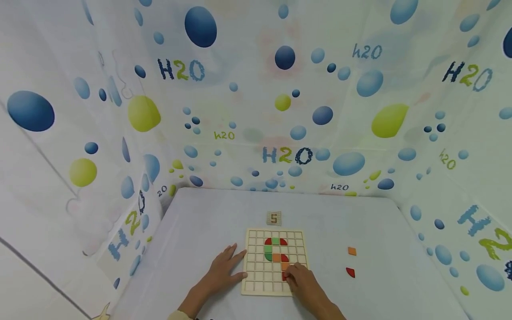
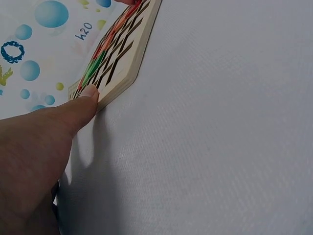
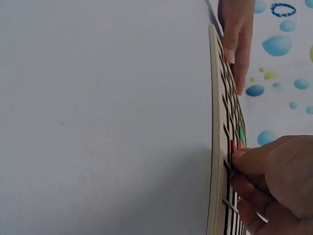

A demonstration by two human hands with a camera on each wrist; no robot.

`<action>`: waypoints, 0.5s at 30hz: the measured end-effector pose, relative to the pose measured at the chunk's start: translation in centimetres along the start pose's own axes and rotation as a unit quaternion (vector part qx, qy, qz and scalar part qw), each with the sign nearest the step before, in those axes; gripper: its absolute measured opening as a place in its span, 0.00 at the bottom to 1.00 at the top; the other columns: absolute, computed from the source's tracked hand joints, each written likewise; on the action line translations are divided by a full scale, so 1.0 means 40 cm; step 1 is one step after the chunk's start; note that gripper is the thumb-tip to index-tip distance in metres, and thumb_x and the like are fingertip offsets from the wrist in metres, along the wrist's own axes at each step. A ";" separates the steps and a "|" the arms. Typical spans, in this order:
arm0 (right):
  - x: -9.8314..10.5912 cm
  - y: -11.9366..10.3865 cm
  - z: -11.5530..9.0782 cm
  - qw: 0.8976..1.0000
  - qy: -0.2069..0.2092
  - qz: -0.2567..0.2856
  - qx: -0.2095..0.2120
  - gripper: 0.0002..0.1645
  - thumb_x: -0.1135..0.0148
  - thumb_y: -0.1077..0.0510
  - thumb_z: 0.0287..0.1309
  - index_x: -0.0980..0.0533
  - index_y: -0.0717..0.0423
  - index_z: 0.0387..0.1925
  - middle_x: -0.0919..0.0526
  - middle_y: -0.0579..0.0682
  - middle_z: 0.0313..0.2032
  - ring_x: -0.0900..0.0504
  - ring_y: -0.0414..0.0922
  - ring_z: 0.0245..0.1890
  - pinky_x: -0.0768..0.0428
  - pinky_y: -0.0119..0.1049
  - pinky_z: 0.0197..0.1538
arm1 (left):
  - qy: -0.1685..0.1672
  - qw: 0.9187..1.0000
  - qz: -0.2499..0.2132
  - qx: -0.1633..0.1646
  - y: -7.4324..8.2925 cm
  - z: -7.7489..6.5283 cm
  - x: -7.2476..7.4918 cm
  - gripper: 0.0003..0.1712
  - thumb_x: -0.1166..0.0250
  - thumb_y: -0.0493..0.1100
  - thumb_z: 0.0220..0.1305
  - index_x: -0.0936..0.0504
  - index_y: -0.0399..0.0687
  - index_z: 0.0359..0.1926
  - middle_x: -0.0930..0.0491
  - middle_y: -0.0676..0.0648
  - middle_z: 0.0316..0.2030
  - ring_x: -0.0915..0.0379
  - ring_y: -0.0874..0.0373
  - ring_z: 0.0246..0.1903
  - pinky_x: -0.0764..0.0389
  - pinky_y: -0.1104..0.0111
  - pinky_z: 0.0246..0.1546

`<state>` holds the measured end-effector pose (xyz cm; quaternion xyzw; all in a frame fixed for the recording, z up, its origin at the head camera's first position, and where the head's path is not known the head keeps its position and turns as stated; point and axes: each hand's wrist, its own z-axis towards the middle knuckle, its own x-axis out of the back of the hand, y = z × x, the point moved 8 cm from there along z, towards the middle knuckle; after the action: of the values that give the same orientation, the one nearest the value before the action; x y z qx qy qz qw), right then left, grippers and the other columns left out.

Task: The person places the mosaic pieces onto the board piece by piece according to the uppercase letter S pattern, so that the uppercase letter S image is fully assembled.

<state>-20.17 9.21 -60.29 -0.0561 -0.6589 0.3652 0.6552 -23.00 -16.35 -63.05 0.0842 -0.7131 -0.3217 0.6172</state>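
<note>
A wooden grid board lies on the table, with red, green and orange tiles set in a curving S-like line of cells. My right hand is over the board's lower right part, thumb and fingertips pinching a small red tile at a cell below an orange tile. Fingers cover much of that red tile. At the board's left edge my left hand rests with fingers spread, and its thumb touches the rim in the left wrist view.
Behind the board lies a small card with a brown S-like pattern on a grid. To the right on the white table are a loose orange square tile and a red quarter-round tile. A bubble-printed curtain surrounds the table.
</note>
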 end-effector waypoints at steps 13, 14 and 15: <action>0.237 0.257 -0.006 0.984 0.094 0.019 -0.152 0.17 0.30 0.65 0.65 0.21 0.63 0.55 0.18 0.60 0.46 0.17 0.53 0.47 0.16 0.51 0.52 | 0.003 1.000 0.002 -0.009 0.009 -0.004 0.004 0.44 0.34 0.67 0.69 0.30 0.53 0.78 0.42 0.32 0.80 0.50 0.30 0.80 0.44 0.32 0.75; 0.261 0.285 -0.011 0.982 0.100 0.017 -0.157 0.21 0.31 0.65 0.66 0.23 0.66 0.58 0.19 0.64 0.48 0.17 0.57 0.48 0.16 0.54 0.52 | 0.003 1.000 0.003 -0.008 0.010 -0.005 0.005 0.44 0.34 0.67 0.69 0.30 0.53 0.78 0.42 0.32 0.80 0.49 0.30 0.79 0.44 0.32 0.75; 0.282 0.313 -0.017 0.981 0.104 0.016 -0.164 0.24 0.31 0.65 0.66 0.25 0.69 0.60 0.20 0.67 0.49 0.17 0.60 0.49 0.16 0.57 0.52 | 0.004 1.000 0.003 -0.008 0.010 -0.006 0.006 0.44 0.33 0.67 0.69 0.30 0.53 0.78 0.42 0.32 0.80 0.49 0.30 0.79 0.44 0.32 0.75</action>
<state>-26.15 24.83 -58.05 -0.2113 -0.6374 0.2547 0.6959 -22.72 -16.25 -62.61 0.0779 -0.7084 -0.3251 0.6216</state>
